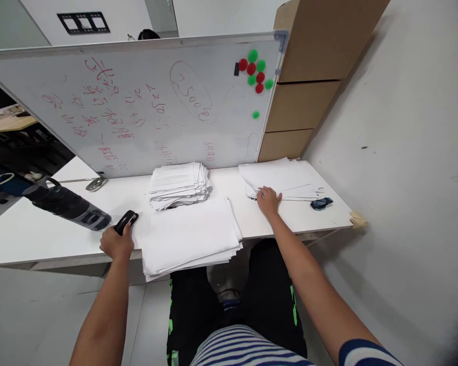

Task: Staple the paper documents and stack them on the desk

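My left hand (pixel 116 242) is closed around a black stapler (pixel 125 221) near the front edge of the white table (pixel 30 229). My right hand (pixel 268 199) rests with fingers spread on the near edge of a loose pile of white sheets (pixel 280 178) at the right. A flat stack of paper (pixel 189 235) lies between my hands and overhangs the table's front edge. Behind it sits a thicker, uneven stack of stapled papers (pixel 179 184).
A whiteboard (pixel 137 101) with red writing and red and green magnets (pixel 256 73) stands along the table's back. A dark bottle (pixel 66 206) lies at the left. A small dark object (pixel 321 203) sits right of the sheets. Cardboard boxes (pixel 309 76) stack at back right.
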Motion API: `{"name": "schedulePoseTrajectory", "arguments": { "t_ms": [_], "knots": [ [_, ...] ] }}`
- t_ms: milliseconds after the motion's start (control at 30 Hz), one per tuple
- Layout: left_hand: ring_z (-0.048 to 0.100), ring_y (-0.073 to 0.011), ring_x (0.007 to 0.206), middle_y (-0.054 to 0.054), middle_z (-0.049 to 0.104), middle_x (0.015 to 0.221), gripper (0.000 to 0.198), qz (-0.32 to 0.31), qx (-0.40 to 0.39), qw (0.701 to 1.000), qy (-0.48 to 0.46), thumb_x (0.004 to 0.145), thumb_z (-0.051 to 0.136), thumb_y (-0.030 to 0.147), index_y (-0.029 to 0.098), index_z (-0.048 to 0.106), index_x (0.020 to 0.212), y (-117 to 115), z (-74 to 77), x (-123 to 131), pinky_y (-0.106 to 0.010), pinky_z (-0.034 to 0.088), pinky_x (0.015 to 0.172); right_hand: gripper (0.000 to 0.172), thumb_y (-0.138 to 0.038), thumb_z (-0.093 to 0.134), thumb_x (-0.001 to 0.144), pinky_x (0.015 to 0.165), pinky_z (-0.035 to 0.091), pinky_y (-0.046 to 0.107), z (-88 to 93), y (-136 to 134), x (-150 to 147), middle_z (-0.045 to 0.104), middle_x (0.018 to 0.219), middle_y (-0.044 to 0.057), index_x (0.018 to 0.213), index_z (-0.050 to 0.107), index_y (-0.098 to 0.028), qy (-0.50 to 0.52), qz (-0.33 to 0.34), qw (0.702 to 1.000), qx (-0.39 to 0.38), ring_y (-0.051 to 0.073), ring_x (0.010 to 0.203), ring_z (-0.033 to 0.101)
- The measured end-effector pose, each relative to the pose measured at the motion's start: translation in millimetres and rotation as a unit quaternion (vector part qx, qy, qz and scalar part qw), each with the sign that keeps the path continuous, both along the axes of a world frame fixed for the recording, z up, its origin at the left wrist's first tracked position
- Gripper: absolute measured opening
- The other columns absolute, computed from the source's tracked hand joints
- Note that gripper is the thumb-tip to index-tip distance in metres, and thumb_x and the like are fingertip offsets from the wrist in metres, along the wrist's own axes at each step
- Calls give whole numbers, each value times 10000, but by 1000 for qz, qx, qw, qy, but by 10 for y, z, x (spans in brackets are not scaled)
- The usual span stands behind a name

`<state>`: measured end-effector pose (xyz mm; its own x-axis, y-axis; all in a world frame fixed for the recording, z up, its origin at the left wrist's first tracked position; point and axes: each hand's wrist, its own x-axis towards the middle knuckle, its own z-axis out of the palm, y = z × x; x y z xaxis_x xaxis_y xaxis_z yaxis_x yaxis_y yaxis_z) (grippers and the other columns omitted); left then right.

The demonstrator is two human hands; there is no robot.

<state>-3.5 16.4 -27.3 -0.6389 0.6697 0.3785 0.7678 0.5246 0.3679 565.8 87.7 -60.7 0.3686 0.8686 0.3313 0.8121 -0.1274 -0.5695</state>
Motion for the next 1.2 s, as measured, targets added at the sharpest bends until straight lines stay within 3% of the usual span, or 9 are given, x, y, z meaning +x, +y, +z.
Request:
{"name": "schedulePoseTrajectory", "arguments": {
  "t_ms": [200, 467, 867, 1033, 1200],
  "knots": [
    [615, -363, 1021, -193, 658, 1090, 546, 3, -5, 1000, 1, 843, 596, 594, 130, 614, 1131, -8, 14, 14, -528, 481, 874, 405, -241, 360, 913, 1145, 75, 666, 35, -14, -3, 619, 1370, 100, 1147, 691, -233, 9, 2, 1000, -7, 278, 1329, 448],
    [611, -364, 1039, -194, 661, 1119, 554, 6, -6, 1000, -6, 841, 590, 600, 131, 617, 1134, -10, 26, 19, -521, 473, 893, 418, -270, 310, 966, 1151, 96, 638, 63, -28, 2, 637, 1338, 112, 1201, 653, -218, 10, -2, 1000, -7, 274, 1320, 461],
    [601, -369, 1060, -199, 656, 1123, 560, 3, 4, 1000, -17, 843, 592, 590, 119, 612, 1145, -2, -14, -6, -531, 455, 915, 450, -290, 288, 985, 1161, 112, 569, 128, -78, -2, 705, 1236, 105, 1226, 661, -217, 14, -12, 1000, 0, 247, 1135, 603],
    [593, -373, 1076, -210, 645, 1139, 553, 1, -4, 1000, -17, 854, 589, 578, 112, 608, 1151, -3, -15, -7, -552, 453, 918, 426, -271, 331, 970, 1165, 114, 538, 123, -81, 5, 768, 1079, 91, 1171, 702, -206, 15, -4, 1000, 3, 229, 968, 671],
    [589, -364, 1082, -211, 645, 1134, 549, 1, 2, 1000, -12, 853, 596, 566, 107, 609, 1154, -10, 0, 14, -542, 449, 927, 372, -258, 377, 955, 1174, 134, 516, 115, -85, 18, 760, 1122, 89, 1081, 722, -198, 19, 7, 1000, 10, 227, 1022, 668]
  ]
}}
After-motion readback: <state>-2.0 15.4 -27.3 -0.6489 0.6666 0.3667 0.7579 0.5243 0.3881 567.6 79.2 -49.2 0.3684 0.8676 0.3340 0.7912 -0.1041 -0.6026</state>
